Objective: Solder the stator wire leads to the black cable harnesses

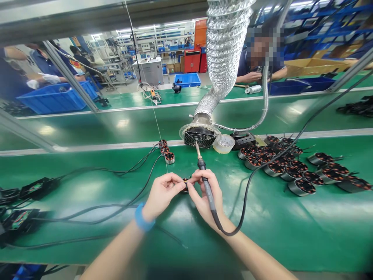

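Observation:
A soldering iron (pixel 207 188) rests in my right hand (pixel 208 194), its tip pointing up toward the fan while its cable loops to the right. The thumb and index finger of that hand also pinch at a small motor stator (pixel 184 186) with copper windings. From the other side, my left hand (pixel 166 190), with a blue band at the wrist, closes thumb and finger at the same stator. Fingertips cover much of it, and whatever fine part they pinch is hidden. A thin solder wire (pixel 159 130) hangs down just behind my left hand.
A fume extractor fan (pixel 199 138) on a foil duct (pixel 224 50) stands ahead, beside a round tub (pixel 223 144). Many stators (pixel 274 168) crowd the right. Cabled stators (pixel 169 157) lie ahead, with black cables (pixel 99 170) and circuit housings (pixel 21 219) leftward. Co-workers sit beyond.

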`<action>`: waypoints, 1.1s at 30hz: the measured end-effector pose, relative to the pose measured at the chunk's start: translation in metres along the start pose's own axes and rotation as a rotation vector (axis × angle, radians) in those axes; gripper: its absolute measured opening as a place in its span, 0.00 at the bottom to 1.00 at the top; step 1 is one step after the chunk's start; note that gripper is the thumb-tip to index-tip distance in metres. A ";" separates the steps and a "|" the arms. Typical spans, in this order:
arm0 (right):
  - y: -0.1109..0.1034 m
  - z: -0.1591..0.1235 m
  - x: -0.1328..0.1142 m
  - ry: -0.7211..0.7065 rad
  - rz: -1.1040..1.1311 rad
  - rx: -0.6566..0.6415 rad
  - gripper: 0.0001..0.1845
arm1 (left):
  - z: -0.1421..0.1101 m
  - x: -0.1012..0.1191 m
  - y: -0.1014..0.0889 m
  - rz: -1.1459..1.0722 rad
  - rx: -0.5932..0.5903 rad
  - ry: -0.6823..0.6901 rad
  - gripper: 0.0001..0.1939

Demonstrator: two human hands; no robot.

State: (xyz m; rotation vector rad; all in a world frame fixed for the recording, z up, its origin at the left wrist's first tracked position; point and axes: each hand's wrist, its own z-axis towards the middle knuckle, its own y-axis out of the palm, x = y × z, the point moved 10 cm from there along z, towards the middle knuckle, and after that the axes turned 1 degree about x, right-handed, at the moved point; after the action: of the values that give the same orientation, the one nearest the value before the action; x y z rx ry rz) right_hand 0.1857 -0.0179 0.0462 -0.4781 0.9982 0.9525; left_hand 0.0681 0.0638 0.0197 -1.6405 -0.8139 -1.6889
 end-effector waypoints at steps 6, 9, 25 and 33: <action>0.007 -0.001 0.005 0.088 0.036 -0.014 0.15 | -0.003 0.008 -0.003 0.107 0.038 0.095 0.08; 0.013 -0.004 0.009 0.137 0.071 -0.052 0.13 | -0.004 0.007 -0.004 0.053 0.038 0.078 0.09; 0.022 -0.018 -0.033 -0.287 -0.211 -0.209 0.18 | -0.018 0.016 0.025 0.525 -0.108 0.181 0.07; 0.011 -0.013 -0.018 -0.111 -0.195 -0.156 0.10 | -0.015 0.013 0.009 0.477 -0.112 0.050 0.09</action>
State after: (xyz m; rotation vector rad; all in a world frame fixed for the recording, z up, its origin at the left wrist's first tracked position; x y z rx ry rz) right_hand 0.1660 -0.0294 0.0567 -0.6338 0.7653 0.8749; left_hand 0.0658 0.0459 0.0322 -1.6931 -0.2726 -1.4445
